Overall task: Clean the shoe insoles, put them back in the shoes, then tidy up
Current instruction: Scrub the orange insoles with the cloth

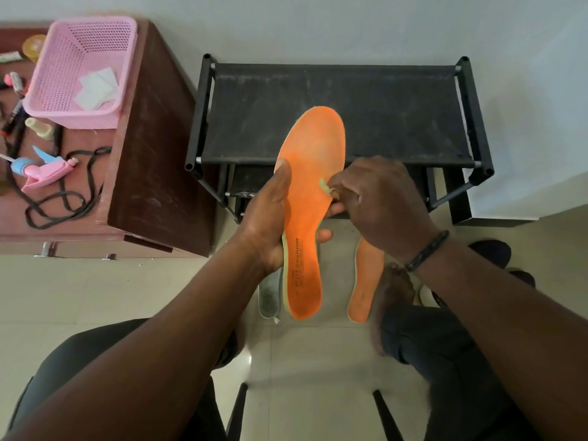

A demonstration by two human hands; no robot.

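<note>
An orange shoe insole (310,198) is held upright in the air in front of a seated person, above a pale tiled floor (95,288). It is gripped around its middle by the left hand (270,230), with the thumb laid along the orange face and the fingers wrapped behind. A small pale scrap, probably a wipe or a bit of cloth (324,187), is pinched between the curled fingertips of the right hand (378,202) and pressed against the insole's right edge. A second orange insole (364,281) lies flat on the floor just below, beside a grey insole or shoe part (269,294) that is partly hidden by the held insole. An empty black fabric shoe rack (337,116) stands behind the hands. To the left, a pink mesh basket (79,71) holding white wipes and a pink and blue spray bottle (41,170) rest on a brown wooden table (149,148).

The insole is flexible, so hard rubbing could be expected to fold it or twist it out of the one-handed hold. The scrap is small and could slip from the fingertips. The cleaned face could be soiled again if the insole were dropped on the floor.
</note>
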